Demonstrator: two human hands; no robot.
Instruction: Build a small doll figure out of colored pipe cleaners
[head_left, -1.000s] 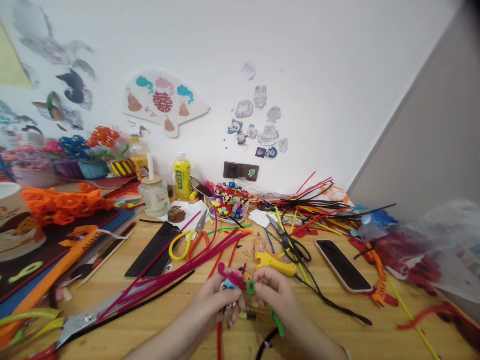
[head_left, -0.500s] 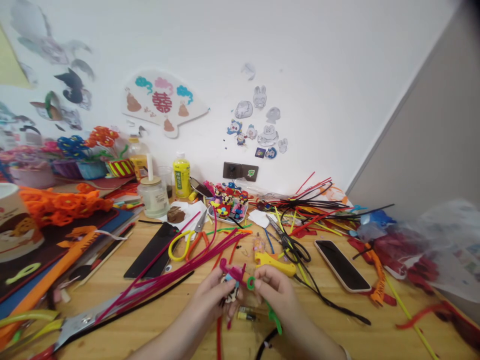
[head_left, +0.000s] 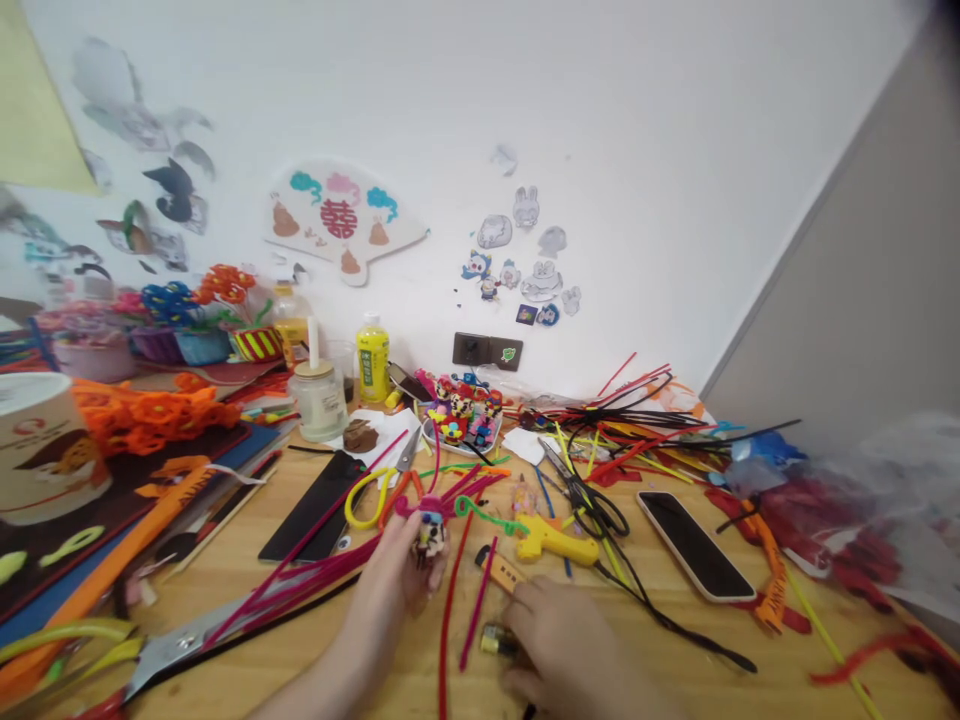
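Observation:
My left hand [head_left: 401,565] is closed on a small figurine [head_left: 430,537], white and black with blue and with pink pipe cleaner at its top. A curled green pipe cleaner [head_left: 491,516] reaches from beside the figurine towards the yellow glue gun [head_left: 556,540]. My right hand [head_left: 559,640], blurred, is low over the table. Its fingers are at the near end of an orange stick-like object with a dark tip [head_left: 501,570]; whether they grip it is unclear. A small yellow and dark cylinder [head_left: 498,640] lies by those fingers. Between my hands lies a short magenta pipe cleaner [head_left: 478,605].
Large scissors [head_left: 180,635] lie at left under magenta pipe cleaners [head_left: 315,575]. Yellow-and-orange-handled scissors [head_left: 367,500] and black scissors [head_left: 600,500] lie farther back. A phone [head_left: 694,545] is at right. A tray of small figures [head_left: 461,420] stands near the wall.
My right hand has let go of the green pipe cleaner and moved down to the orange object. My left hand, with the figurine, has shifted slightly left and up. The view has shifted a little.

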